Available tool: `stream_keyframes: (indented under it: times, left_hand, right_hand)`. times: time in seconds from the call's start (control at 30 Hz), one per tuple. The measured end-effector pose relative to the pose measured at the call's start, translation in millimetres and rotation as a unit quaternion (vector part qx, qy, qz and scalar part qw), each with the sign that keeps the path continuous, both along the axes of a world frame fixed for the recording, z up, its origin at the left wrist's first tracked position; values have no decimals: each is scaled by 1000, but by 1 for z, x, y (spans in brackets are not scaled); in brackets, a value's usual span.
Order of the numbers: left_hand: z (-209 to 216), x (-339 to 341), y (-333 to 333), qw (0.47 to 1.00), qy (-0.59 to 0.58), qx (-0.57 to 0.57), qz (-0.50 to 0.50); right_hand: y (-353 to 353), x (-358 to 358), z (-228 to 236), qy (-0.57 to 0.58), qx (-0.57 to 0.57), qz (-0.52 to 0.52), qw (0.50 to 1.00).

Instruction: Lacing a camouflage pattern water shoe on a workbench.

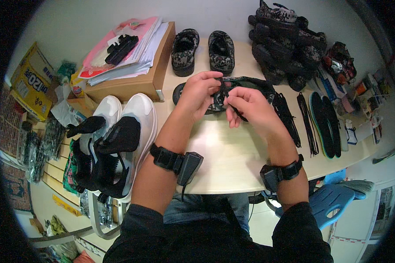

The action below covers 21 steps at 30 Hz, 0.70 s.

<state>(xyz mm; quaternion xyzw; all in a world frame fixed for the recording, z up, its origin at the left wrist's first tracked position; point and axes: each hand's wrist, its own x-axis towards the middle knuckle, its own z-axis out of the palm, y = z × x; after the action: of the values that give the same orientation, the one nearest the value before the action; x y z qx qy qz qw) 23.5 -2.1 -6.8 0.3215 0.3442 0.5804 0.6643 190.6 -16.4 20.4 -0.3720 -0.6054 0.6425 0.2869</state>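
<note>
A dark camouflage shoe [254, 83] lies lengthwise on the table in front of me, its toe end partly behind my hands. My left hand [197, 93] is closed, thumb and fingers pinching a black shoelace [222, 87] over the shoe's lacing area. Just to its right, my right hand [249, 104] also grips the lace between thumb and fingertips, and a dark length of it hangs below the fingers. The exact eyelets under the fingers are hidden.
Two matching shoes [221, 52] stand behind, beside a heap of shoes [285, 44]. Bundled laces [286, 118] and black insoles [324, 125] lie right. White-and-black sneakers [138, 118] and a cardboard box [156, 74] topped with papers stand left. A blue stool [333, 201] is below the table edge.
</note>
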Motion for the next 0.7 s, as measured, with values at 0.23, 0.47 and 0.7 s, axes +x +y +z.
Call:
stream_keyframes:
  times: [0.23, 0.47, 0.7]
  left_hand:
    - [-9, -1, 3, 994, 91, 63, -3]
    - [0, 6, 1, 996, 81, 21, 14]
    - [0, -1, 2, 1000, 17, -24, 10]
  right_hand:
    - [-9, 8, 16, 97, 87, 8, 991]
    - [-19, 20, 21, 102, 119, 147, 977]
    - [-6, 30, 20, 69, 124, 329, 934]
